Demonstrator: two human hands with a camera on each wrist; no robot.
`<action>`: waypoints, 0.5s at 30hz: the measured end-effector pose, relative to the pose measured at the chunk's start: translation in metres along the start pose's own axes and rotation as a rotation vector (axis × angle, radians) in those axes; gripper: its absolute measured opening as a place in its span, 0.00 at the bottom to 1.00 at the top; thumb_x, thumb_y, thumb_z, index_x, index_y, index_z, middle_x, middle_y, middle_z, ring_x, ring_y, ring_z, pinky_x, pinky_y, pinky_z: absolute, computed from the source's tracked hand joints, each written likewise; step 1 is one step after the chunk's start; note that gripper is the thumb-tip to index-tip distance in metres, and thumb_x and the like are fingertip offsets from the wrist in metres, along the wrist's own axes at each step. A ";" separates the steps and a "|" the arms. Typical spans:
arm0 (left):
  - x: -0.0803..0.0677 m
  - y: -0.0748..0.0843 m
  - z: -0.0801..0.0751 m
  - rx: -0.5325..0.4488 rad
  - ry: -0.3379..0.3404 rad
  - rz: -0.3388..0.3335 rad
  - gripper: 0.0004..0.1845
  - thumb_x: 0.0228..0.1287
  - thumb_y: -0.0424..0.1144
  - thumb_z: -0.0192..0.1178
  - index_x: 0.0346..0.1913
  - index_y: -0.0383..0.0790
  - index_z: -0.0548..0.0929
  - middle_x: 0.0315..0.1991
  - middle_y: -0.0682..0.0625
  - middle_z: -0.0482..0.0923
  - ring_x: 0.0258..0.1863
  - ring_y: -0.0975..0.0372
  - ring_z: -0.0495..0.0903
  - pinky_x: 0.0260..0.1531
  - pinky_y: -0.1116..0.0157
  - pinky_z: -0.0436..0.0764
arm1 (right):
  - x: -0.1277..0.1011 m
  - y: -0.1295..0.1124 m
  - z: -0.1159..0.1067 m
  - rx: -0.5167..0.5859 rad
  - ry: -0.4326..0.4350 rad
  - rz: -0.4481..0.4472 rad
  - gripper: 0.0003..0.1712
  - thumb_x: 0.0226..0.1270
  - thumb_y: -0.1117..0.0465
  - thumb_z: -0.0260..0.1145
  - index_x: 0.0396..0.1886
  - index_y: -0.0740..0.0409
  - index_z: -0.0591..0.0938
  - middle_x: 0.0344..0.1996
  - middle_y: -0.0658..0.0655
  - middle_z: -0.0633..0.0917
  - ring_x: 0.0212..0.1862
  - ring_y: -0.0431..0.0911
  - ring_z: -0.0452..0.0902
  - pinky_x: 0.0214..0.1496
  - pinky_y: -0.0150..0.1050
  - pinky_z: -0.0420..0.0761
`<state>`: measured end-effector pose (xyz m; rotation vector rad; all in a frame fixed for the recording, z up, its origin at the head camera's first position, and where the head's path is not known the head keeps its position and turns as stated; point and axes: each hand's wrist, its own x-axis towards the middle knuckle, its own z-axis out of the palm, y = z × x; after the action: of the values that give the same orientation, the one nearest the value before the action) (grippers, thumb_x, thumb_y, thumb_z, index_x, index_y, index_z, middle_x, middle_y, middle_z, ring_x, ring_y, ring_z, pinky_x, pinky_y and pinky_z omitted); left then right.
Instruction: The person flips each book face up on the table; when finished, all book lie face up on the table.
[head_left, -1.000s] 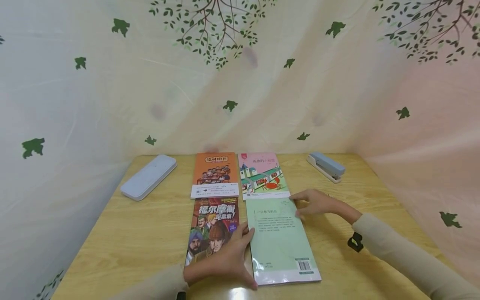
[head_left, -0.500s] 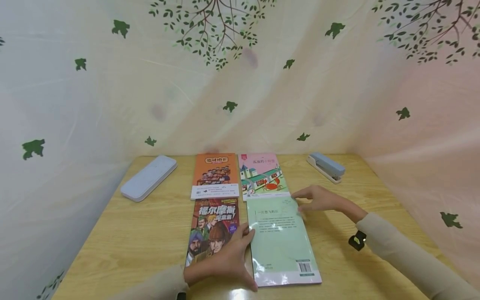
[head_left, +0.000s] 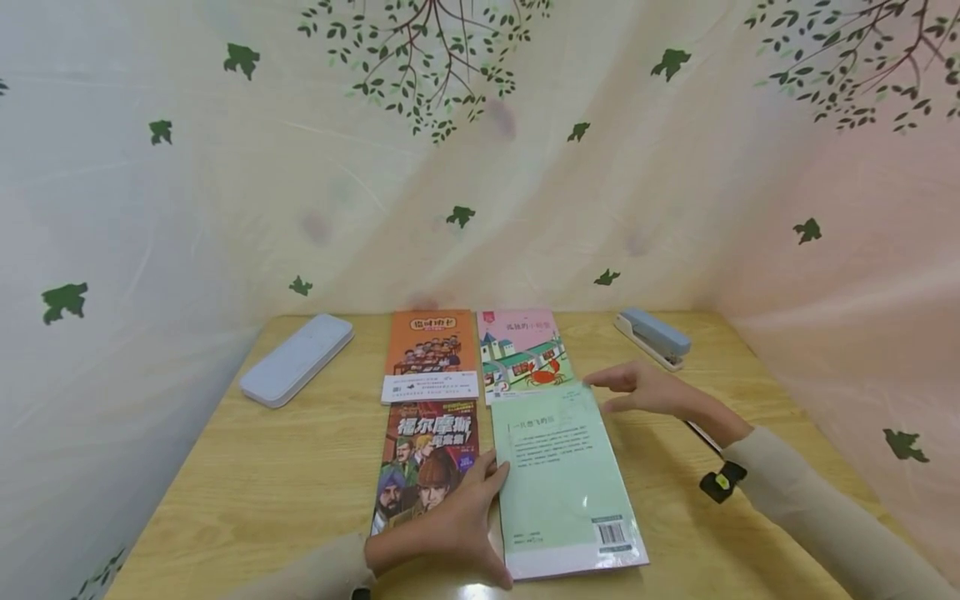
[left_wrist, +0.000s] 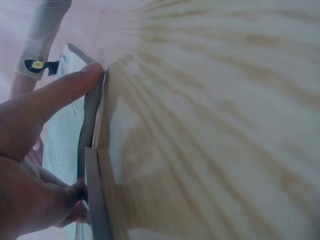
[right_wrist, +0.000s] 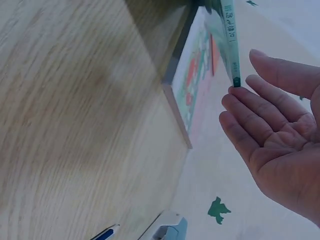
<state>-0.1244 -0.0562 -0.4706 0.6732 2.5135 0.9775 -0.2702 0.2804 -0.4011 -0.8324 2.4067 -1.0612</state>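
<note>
A pale green paperback book (head_left: 564,479) with a barcode on its back cover lies face down at the near right of a block of four books on the light wooden desk (head_left: 247,492), its far corner lifted a little off the surface. The right hand (head_left: 643,388) is stretched out flat beside that raised corner, fingers straight and together, fingertips (right_wrist: 239,102) touching the book's edge without gripping it. The left hand (head_left: 457,521) rests spread on the near edge of the detective-cover book (head_left: 423,458), its thumb along the green book's spine side, fingers relaxed and holding nothing. Beyond lie an orange book (head_left: 431,354) and a pink book with a red crab (head_left: 525,350). A pale blue pencil case (head_left: 297,358) sits at the far left, a blue and white stapler (head_left: 652,336) at the far right.
</note>
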 end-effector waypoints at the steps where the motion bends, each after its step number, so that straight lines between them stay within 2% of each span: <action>1: 0.000 0.000 0.000 -0.001 -0.003 -0.001 0.77 0.25 0.53 0.88 0.81 0.36 0.53 0.82 0.38 0.41 0.80 0.45 0.52 0.74 0.49 0.67 | 0.000 -0.002 0.000 0.013 0.006 0.008 0.29 0.70 0.65 0.68 0.69 0.66 0.75 0.68 0.68 0.76 0.72 0.67 0.67 0.71 0.69 0.68; 7: -0.001 0.002 -0.001 -0.004 -0.019 -0.008 0.78 0.25 0.52 0.89 0.81 0.36 0.51 0.82 0.37 0.40 0.80 0.45 0.50 0.75 0.48 0.66 | -0.001 -0.011 -0.002 0.065 0.037 0.000 0.33 0.69 0.63 0.69 0.72 0.65 0.72 0.71 0.66 0.73 0.74 0.67 0.64 0.71 0.69 0.68; 15: -0.003 0.006 -0.002 0.000 -0.025 -0.015 0.79 0.25 0.50 0.89 0.82 0.37 0.48 0.83 0.37 0.39 0.81 0.42 0.46 0.74 0.44 0.66 | 0.001 -0.017 0.001 0.064 0.087 -0.031 0.35 0.67 0.62 0.71 0.73 0.60 0.73 0.71 0.63 0.75 0.75 0.67 0.64 0.71 0.72 0.66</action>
<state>-0.1213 -0.0555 -0.4647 0.6609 2.4935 0.9579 -0.2638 0.2701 -0.3892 -0.8208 2.4239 -1.2029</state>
